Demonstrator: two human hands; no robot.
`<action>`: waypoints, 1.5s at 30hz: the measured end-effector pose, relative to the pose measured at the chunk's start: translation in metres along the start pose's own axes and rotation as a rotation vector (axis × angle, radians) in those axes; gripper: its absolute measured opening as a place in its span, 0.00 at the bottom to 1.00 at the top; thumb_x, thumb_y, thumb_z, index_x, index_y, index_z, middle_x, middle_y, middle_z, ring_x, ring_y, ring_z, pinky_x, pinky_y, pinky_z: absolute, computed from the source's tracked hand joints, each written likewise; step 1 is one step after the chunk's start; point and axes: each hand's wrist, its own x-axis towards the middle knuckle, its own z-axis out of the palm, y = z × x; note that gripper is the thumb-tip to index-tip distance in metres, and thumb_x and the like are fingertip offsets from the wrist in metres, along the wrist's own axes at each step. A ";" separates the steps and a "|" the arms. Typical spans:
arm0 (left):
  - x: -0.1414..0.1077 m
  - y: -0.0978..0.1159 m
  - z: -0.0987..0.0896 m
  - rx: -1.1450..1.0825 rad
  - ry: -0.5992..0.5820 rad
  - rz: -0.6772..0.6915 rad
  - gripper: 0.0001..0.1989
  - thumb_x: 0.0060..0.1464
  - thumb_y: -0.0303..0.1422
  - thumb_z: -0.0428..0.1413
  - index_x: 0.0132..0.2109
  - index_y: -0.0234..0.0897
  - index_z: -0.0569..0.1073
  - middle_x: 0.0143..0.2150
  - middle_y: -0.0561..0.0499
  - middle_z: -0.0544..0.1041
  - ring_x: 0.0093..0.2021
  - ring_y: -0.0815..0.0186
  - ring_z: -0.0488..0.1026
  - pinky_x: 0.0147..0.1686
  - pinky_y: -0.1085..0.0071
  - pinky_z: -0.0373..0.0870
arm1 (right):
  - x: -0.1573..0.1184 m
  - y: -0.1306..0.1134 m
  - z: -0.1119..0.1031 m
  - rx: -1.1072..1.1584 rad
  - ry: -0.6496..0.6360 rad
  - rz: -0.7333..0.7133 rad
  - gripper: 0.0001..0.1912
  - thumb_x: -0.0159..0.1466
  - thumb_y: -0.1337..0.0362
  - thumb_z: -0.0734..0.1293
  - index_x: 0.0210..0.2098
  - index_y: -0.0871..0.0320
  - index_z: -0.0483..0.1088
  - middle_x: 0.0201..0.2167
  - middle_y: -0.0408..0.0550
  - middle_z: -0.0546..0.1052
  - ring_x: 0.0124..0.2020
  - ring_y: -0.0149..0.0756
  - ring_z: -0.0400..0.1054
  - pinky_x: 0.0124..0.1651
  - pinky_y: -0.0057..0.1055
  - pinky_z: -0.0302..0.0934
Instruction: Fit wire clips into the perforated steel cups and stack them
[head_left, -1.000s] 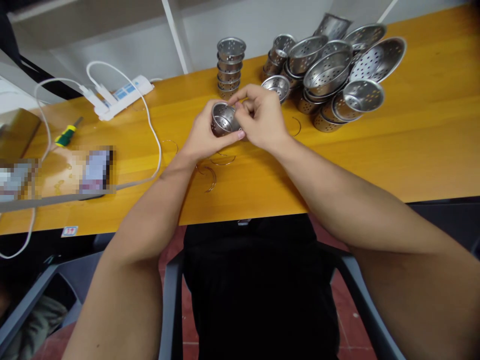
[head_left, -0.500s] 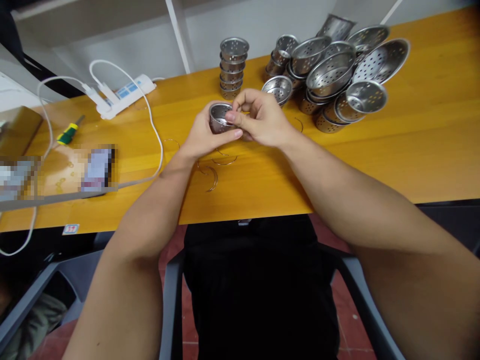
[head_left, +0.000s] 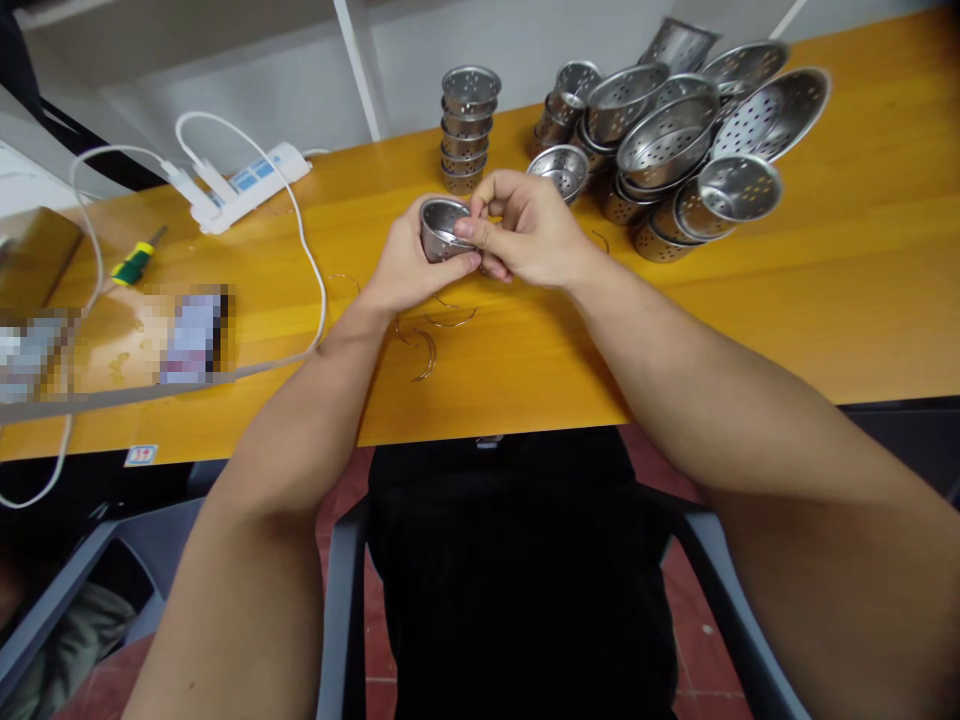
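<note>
A small perforated metal cup point(head_left: 444, 222) is tilted in my left hand point(head_left: 409, 258), whose fingers and thumb wrap round its side. At the cup's right rim is my right hand point(head_left: 525, 228), with thumb and forefinger pinched together; whatever lies between them is too small to make out. Several thin curved wires point(head_left: 427, 355) lie on the wooden table point(head_left: 525, 385) below the hands. Another perforated cup point(head_left: 559, 172) stands just behind my right hand.
Behind the hands stands a stack of perforated cups point(head_left: 465, 130). Many perforated bowls point(head_left: 667, 140) are piled at the back right. To the left are a power strip point(head_left: 251, 190) with white cables, a green-yellow screwdriver point(head_left: 133, 264) and a blurred phone point(head_left: 193, 338).
The view has shifted slightly. Both hands stay at the cup, with my right fingers still pinched at its rim; a little more of the cup's opening shows.
</note>
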 end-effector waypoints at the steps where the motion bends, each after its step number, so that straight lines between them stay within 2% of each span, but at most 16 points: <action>1: 0.000 0.000 0.000 -0.006 -0.003 -0.006 0.39 0.56 0.55 0.85 0.64 0.46 0.80 0.63 0.42 0.89 0.64 0.44 0.88 0.72 0.41 0.85 | 0.000 -0.001 0.000 -0.004 -0.003 0.013 0.38 0.59 0.32 0.95 0.37 0.44 0.70 0.19 0.31 0.68 0.17 0.36 0.63 0.16 0.36 0.54; 5: -0.001 0.001 0.000 -0.017 -0.005 0.012 0.36 0.60 0.55 0.84 0.65 0.45 0.80 0.63 0.42 0.88 0.65 0.44 0.88 0.72 0.42 0.85 | 0.000 -0.002 0.001 -0.009 -0.003 0.042 0.37 0.61 0.35 0.95 0.37 0.44 0.69 0.18 0.31 0.67 0.16 0.36 0.63 0.16 0.36 0.55; 8: -0.002 0.002 -0.001 -0.001 -0.006 0.016 0.34 0.63 0.54 0.82 0.66 0.46 0.80 0.63 0.42 0.88 0.64 0.45 0.89 0.71 0.43 0.86 | 0.001 0.000 0.001 -0.004 0.001 0.019 0.38 0.61 0.31 0.94 0.37 0.44 0.70 0.19 0.31 0.68 0.17 0.35 0.63 0.16 0.35 0.56; 12: -0.001 -0.002 0.001 -0.006 0.015 0.036 0.39 0.60 0.60 0.83 0.66 0.47 0.80 0.62 0.42 0.89 0.64 0.44 0.88 0.72 0.42 0.86 | 0.002 0.008 0.001 -0.047 0.026 -0.040 0.39 0.60 0.26 0.92 0.40 0.44 0.73 0.28 0.37 0.76 0.20 0.37 0.65 0.18 0.37 0.60; 15: 0.002 -0.003 0.003 0.024 0.081 0.025 0.43 0.55 0.64 0.84 0.64 0.46 0.80 0.61 0.43 0.88 0.63 0.44 0.88 0.74 0.40 0.84 | 0.004 0.016 -0.001 -0.120 0.113 -0.169 0.35 0.64 0.27 0.91 0.46 0.43 0.77 0.39 0.45 0.82 0.28 0.42 0.72 0.23 0.41 0.68; 18: 0.004 0.003 0.005 0.071 0.136 -0.011 0.43 0.58 0.67 0.82 0.65 0.46 0.78 0.62 0.43 0.87 0.64 0.45 0.87 0.76 0.42 0.82 | 0.005 0.023 -0.002 -0.233 0.190 -0.273 0.32 0.68 0.27 0.88 0.49 0.42 0.81 0.48 0.51 0.82 0.42 0.51 0.79 0.33 0.44 0.78; 20: 0.003 0.008 0.005 0.087 0.157 -0.005 0.43 0.61 0.67 0.80 0.68 0.47 0.77 0.63 0.42 0.86 0.65 0.46 0.86 0.77 0.44 0.81 | 0.006 0.027 -0.003 -0.303 0.197 -0.307 0.32 0.71 0.23 0.84 0.49 0.43 0.83 0.52 0.56 0.82 0.50 0.56 0.81 0.42 0.48 0.83; 23: 0.002 0.013 0.006 0.118 0.194 0.004 0.43 0.65 0.67 0.77 0.71 0.48 0.75 0.66 0.42 0.86 0.68 0.45 0.86 0.77 0.46 0.81 | 0.004 0.030 -0.004 -0.388 0.169 -0.323 0.37 0.73 0.17 0.76 0.52 0.44 0.86 0.56 0.59 0.82 0.57 0.60 0.80 0.50 0.53 0.85; 29: 0.002 -0.001 0.004 0.110 0.223 -0.027 0.44 0.65 0.62 0.80 0.74 0.50 0.72 0.69 0.42 0.84 0.73 0.42 0.84 0.80 0.45 0.79 | 0.000 0.030 -0.005 -0.517 0.075 -0.298 0.46 0.72 0.13 0.71 0.65 0.42 0.87 0.67 0.59 0.81 0.64 0.66 0.80 0.60 0.58 0.86; 34: 0.003 -0.009 0.006 0.100 0.228 -0.003 0.45 0.65 0.65 0.79 0.75 0.53 0.70 0.69 0.42 0.83 0.73 0.42 0.84 0.79 0.45 0.81 | 0.000 0.035 -0.002 -0.554 0.081 -0.301 0.48 0.74 0.14 0.70 0.70 0.45 0.84 0.68 0.60 0.83 0.68 0.68 0.80 0.66 0.61 0.84; 38: 0.002 0.000 0.008 0.100 0.227 -0.015 0.45 0.64 0.68 0.77 0.73 0.54 0.69 0.68 0.43 0.83 0.70 0.43 0.85 0.75 0.45 0.82 | 0.001 0.038 -0.001 -0.549 0.080 -0.297 0.45 0.73 0.16 0.75 0.68 0.45 0.85 0.67 0.61 0.84 0.71 0.72 0.78 0.73 0.67 0.80; 41: 0.002 0.010 0.008 0.093 0.220 -0.027 0.48 0.62 0.70 0.77 0.74 0.54 0.68 0.69 0.43 0.82 0.72 0.42 0.83 0.76 0.44 0.80 | 0.000 0.039 0.001 -0.536 0.051 -0.295 0.43 0.74 0.18 0.76 0.67 0.44 0.87 0.69 0.61 0.82 0.72 0.71 0.78 0.78 0.69 0.76; 45: 0.001 0.015 0.007 0.052 0.187 -0.020 0.51 0.59 0.72 0.78 0.75 0.57 0.67 0.70 0.46 0.82 0.73 0.43 0.81 0.79 0.40 0.79 | -0.004 0.036 0.008 -0.567 0.026 -0.297 0.42 0.78 0.21 0.73 0.73 0.45 0.84 0.73 0.60 0.80 0.79 0.70 0.73 0.86 0.67 0.67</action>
